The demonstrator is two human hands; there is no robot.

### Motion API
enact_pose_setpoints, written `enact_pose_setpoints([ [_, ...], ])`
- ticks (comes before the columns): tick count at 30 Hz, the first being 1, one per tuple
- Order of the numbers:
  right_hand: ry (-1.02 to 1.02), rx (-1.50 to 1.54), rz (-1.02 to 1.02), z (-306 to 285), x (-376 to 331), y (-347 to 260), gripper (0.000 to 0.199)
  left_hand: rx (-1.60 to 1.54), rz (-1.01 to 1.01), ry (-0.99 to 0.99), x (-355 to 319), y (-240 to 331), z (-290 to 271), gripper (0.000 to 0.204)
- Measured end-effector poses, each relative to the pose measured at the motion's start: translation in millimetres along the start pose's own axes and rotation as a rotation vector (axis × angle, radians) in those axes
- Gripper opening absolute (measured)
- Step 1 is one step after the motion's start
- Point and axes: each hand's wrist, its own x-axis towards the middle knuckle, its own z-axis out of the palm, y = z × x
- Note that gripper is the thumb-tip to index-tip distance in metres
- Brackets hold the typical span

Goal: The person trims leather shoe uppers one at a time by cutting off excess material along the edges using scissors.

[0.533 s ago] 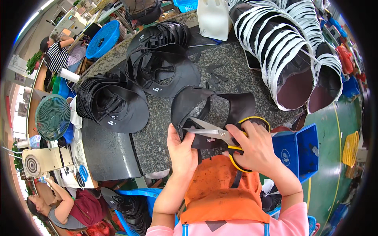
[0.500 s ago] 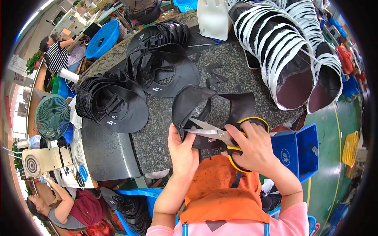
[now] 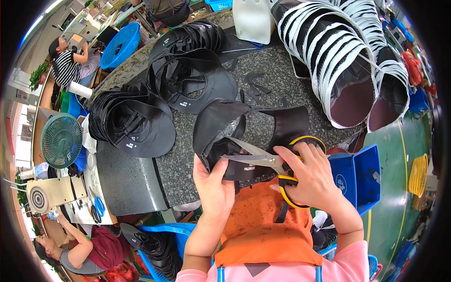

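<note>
Over the front of the stone-topped table, my left hand (image 3: 215, 187) pinches a black leather shoe upper (image 3: 218, 115) between thumb and fingers. The piece forms an open loop, with a strip reaching out to the right. In my right hand (image 3: 310, 176) are large scissors (image 3: 270, 160) with yellow-and-black handles, the fingers through the loops. Their blades are spread and point left, at the upper's inner edge near my left thumb. Whether they touch the leather I cannot tell. Beyond, stacked black uppers (image 3: 155, 141) stand on the left, with more uppers (image 3: 206, 87) behind.
Black scraps (image 3: 257, 84) lie on the speckled table (image 3: 181, 176). White-edged dark pieces (image 3: 324, 51) are stacked at the right, near a white plastic container (image 3: 253, 21). A blue bin (image 3: 364, 183) stands right of my arm. Two people (image 3: 70, 63) work at the left, near a green fan (image 3: 61, 140).
The upper has shifted slightly left and opened wider. My right hand and the scissors have moved a little to the right; the blades remain apart.
</note>
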Motion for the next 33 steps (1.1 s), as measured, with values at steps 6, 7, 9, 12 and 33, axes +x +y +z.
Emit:
enact_pose_setpoints([
  [6, 0.062, -0.086, -0.008, 0.4, 2.3, -4.0, 0.069, 0.009, -0.008, 0.009, -4.9, -3.8, 4.0, 0.046],
  [7, 0.062, -0.087, -0.005, 1.2, 1.7, -3.3, 0.069, 0.003, -0.018, -0.014, -6.3, -5.7, 3.6, 0.047],
  [9, 0.062, -0.096, -0.022, 3.3, 0.4, -1.6, 0.067, 0.01, -0.018, -0.019, -8.7, -4.0, 5.5, 0.046],
  [12, 0.026, -0.094, -0.051, 1.3, -0.8, 0.0, 0.067, 0.008, -0.001, -0.032, -9.7, -2.3, 6.7, 0.043],
  [33, -0.26, 0.0, -0.139, -45.9, 19.0, 17.9, 0.046, 0.026, -0.1, -0.068, 3.6, 23.3, -13.8, 0.03],
])
